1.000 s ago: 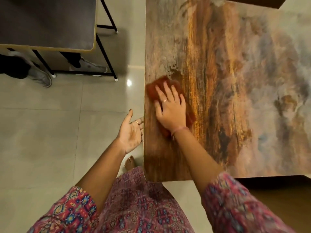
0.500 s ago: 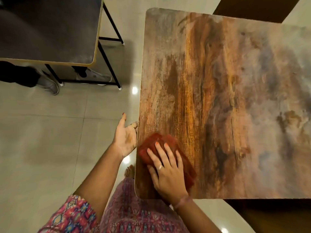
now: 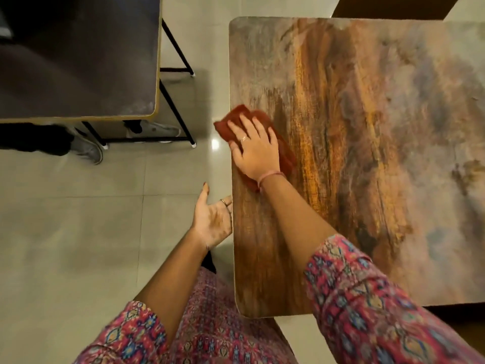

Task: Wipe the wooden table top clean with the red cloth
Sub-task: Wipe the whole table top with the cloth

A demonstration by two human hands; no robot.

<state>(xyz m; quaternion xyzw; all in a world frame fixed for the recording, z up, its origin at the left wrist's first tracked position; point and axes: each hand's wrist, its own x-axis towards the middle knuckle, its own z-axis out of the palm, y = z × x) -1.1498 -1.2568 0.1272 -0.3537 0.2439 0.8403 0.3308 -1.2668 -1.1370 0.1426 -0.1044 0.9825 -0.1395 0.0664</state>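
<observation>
No writing or brand can be read anywhere. Your right hand [image 3: 256, 151] lies flat with straight fingers on the red cloth [image 3: 286, 153], pressing it on the left edge of the wooden counter [image 3: 367, 153], in the middle of the frame; one cloth corner hangs past the edge. Your left hand [image 3: 214, 222] is relaxed, palm up, holding nothing, just beside that edge lower down.

Single head-worn view, steeply downward and close over the wooden table top [image 3: 341, 153] and tiled floor [image 3: 78, 219].
</observation>
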